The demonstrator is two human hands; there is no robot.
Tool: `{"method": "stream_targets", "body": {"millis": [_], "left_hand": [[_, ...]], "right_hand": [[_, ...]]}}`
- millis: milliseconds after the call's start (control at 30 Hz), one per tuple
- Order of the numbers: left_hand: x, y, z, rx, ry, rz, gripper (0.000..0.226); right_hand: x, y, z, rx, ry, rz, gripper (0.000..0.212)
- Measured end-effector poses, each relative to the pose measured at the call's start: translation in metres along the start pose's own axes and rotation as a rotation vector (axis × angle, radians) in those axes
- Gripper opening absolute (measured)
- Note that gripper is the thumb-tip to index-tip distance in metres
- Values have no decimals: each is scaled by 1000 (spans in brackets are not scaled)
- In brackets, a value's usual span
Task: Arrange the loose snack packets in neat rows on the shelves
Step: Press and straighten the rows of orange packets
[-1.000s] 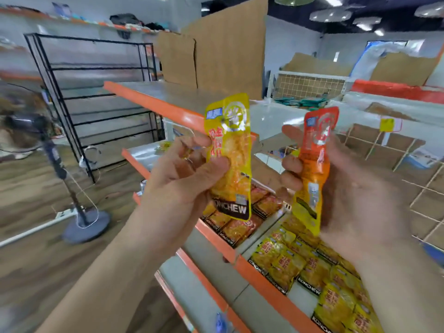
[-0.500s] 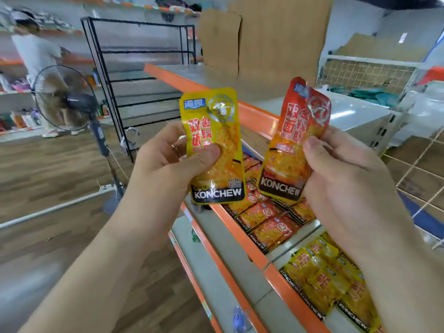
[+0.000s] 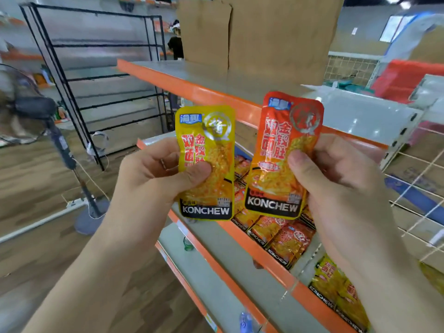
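While the left hand (image 3: 153, 174) pinches a yellow packet (image 3: 216, 145) between its thumb and curled fingers (image 3: 153, 152), the right hand (image 3: 341, 179) grips a red packet (image 3: 276, 145) the same way, thumb pressed on the front and fingers (image 3: 336, 152) wrapped behind. Both packets are held upright, side by side but not touching, in the air in front of the shelves, with the word KONCHEW readable along their bottom edges. Behind and below them, a shelf with an orange front edge (image 3: 295, 287) carries red packets (image 3: 283, 239) lying in overlapping rows, and further right a group of yellow packets (image 3: 336, 289). Above it, the top shelf (image 3: 211, 92) holds tall sheets of cardboard (image 3: 276, 37). To the left, a standing fan (image 3: 31, 109) and a black wire rack (image 3: 96, 75) stand on the wooden floor (image 3: 36, 183).
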State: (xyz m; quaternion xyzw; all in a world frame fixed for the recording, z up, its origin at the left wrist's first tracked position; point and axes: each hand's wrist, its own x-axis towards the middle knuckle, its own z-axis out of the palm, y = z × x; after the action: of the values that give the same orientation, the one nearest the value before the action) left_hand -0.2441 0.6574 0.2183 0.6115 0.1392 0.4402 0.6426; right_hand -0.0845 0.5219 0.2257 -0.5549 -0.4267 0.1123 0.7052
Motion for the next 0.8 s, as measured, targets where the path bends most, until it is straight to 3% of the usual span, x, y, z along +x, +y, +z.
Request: {"method": "stream_targets", "body": {"millis": [233, 567, 800], "left_hand": [[24, -11, -54, -46, -7, -32, 20], [45, -26, -111, -25, -86, -101, 19], [56, -45, -141, -34, -87, -157, 19]], "right_hand": [[-4, 23, 51, -16, 154, 63, 16], [-13, 44, 104, -28, 249, 132, 7], [-16, 68, 131, -67, 316, 247, 25]]}}
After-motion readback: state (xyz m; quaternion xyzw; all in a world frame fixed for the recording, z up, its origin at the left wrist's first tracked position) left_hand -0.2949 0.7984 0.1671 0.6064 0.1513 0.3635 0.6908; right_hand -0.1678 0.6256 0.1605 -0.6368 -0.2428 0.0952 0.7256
